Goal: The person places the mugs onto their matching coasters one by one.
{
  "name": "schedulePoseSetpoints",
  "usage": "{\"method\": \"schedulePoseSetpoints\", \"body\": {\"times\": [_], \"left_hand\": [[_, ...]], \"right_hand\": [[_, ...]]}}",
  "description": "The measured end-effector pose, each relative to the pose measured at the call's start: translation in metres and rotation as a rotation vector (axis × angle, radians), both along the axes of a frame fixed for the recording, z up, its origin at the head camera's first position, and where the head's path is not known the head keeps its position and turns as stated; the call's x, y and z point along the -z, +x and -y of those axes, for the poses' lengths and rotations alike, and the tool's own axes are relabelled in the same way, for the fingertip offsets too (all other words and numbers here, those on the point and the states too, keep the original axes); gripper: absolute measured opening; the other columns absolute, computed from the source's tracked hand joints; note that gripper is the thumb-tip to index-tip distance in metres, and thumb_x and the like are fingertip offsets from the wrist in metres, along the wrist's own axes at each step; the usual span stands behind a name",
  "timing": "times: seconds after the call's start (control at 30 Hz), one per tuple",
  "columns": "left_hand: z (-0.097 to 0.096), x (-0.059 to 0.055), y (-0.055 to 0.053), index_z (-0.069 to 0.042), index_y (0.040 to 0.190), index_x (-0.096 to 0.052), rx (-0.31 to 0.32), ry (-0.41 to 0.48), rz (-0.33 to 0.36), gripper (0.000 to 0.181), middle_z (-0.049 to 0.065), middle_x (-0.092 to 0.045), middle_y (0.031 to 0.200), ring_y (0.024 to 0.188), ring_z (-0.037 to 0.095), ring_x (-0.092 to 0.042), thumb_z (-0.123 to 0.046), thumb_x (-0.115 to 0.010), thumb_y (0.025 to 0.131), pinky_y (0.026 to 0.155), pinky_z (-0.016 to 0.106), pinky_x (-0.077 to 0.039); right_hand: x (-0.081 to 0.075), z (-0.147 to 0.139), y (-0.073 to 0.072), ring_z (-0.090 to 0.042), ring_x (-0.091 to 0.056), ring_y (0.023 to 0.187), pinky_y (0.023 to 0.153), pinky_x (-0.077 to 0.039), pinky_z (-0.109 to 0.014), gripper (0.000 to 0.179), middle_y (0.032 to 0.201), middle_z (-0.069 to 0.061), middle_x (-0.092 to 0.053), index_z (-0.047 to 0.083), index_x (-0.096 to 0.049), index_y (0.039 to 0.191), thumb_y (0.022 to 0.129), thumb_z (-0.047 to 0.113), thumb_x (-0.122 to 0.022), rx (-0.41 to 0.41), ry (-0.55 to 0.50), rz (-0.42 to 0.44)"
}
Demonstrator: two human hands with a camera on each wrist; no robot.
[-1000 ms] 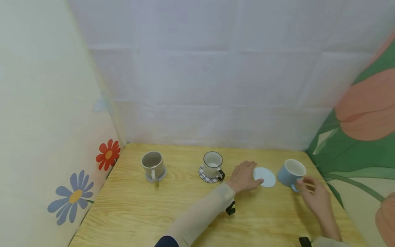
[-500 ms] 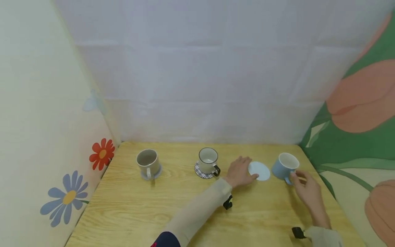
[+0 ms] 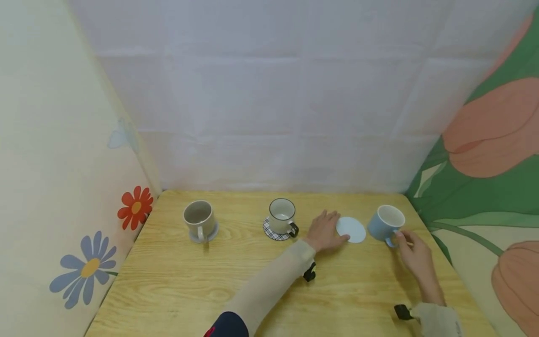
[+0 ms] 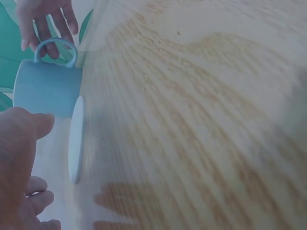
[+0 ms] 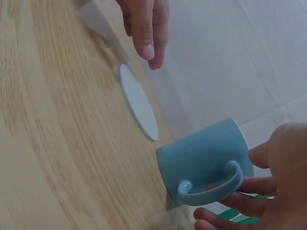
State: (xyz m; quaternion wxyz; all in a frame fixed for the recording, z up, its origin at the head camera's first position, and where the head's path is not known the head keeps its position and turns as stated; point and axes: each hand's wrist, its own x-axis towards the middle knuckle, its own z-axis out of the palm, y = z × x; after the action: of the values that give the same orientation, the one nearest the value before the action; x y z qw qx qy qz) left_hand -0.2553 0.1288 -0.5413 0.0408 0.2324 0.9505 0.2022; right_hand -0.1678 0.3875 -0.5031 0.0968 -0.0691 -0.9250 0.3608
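Note:
My left hand [image 3: 325, 232] is beside a round white coaster [image 3: 351, 230], fingers extended, with the thumb close to its near edge. The left wrist view shows no grip on the coaster. A light blue mug [image 3: 384, 224] with a white inside stands just right of the coaster, off it. My right hand [image 3: 417, 255] is at the mug's handle [image 5: 213, 191]. Its thumb lies near the rim and the loosely bent fingers are by the handle loop. Whether they touch it is hard to tell.
A white mug [image 3: 282, 216] with a black rim stands on a checked coaster [image 3: 271, 234], left of my left hand. Farther left, a beige mug [image 3: 199, 220] stands on a pale coaster [image 3: 214, 233]. White cloth [image 3: 252, 117] hangs behind the wooden table [image 3: 177, 290].
The head view has shifted, so everything appears a little farther left and higher. Both hands, the blue mug and the white coaster keep nearly the same places relative to each other.

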Motion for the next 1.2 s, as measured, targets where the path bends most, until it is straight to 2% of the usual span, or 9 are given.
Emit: {"method": "schedulePoseSetpoints", "body": {"times": [0.07, 0.27, 0.63, 0.83, 1.2], "left_hand": [[-0.001, 0.004, -0.001, -0.017, 0.164, -0.042, 0.004, -0.011, -0.005, 0.080, -0.001, -0.040, 0.172, 0.161, 0.031, -0.034, -0.062, -0.063, 0.101, 0.130, 0.044, -0.034], [-0.007, 0.012, -0.002, -0.019, 0.166, -0.039, 0.008, -0.039, 0.010, 0.080, -0.002, -0.037, 0.173, 0.162, 0.030, -0.031, -0.062, -0.060, 0.103, 0.131, 0.043, -0.030], [-0.005, 0.007, -0.001, -0.019, 0.166, -0.039, 0.005, -0.026, 0.043, 0.075, -0.004, -0.036, 0.174, 0.163, 0.027, -0.030, -0.058, -0.059, 0.105, 0.132, 0.043, -0.028], [-0.007, 0.015, -0.004, -0.021, 0.167, -0.037, 0.000, -0.057, 0.051, 0.077, -0.004, -0.033, 0.175, 0.164, 0.027, -0.027, -0.061, -0.057, 0.105, 0.133, 0.042, -0.025], [-0.008, 0.017, -0.003, -0.025, 0.168, -0.034, 0.003, -0.114, 0.042, 0.075, -0.008, -0.030, 0.176, 0.165, 0.026, -0.023, -0.061, -0.054, 0.106, 0.134, 0.041, -0.022]], "right_hand": [[0.002, 0.000, 0.000, -0.064, -0.056, 0.124, 0.102, -0.048, -0.072, 0.049, 0.136, -0.047, -0.057, -0.017, -0.055, 0.136, 0.116, 0.025, -0.040, -0.008, -0.005, -0.004], [0.007, -0.002, -0.001, -0.064, -0.055, 0.122, 0.099, -0.047, -0.073, 0.045, 0.129, -0.047, -0.060, -0.018, -0.057, 0.130, 0.116, 0.021, -0.037, -0.024, 0.014, -0.025], [0.009, -0.002, -0.004, -0.062, -0.053, 0.128, 0.104, -0.044, -0.072, 0.052, 0.127, -0.042, -0.064, -0.015, -0.062, 0.126, 0.118, 0.027, -0.033, -0.037, -0.009, 0.034], [0.011, -0.002, -0.003, -0.057, -0.060, 0.120, 0.101, -0.046, -0.070, 0.050, 0.117, -0.038, -0.070, -0.013, -0.066, 0.115, 0.118, 0.026, -0.034, -0.038, -0.010, 0.009], [0.014, -0.004, -0.004, -0.049, -0.064, 0.112, 0.101, -0.048, -0.067, 0.050, 0.109, -0.032, -0.074, -0.009, -0.066, 0.117, 0.118, 0.029, -0.035, -0.029, -0.004, 0.033]]}}
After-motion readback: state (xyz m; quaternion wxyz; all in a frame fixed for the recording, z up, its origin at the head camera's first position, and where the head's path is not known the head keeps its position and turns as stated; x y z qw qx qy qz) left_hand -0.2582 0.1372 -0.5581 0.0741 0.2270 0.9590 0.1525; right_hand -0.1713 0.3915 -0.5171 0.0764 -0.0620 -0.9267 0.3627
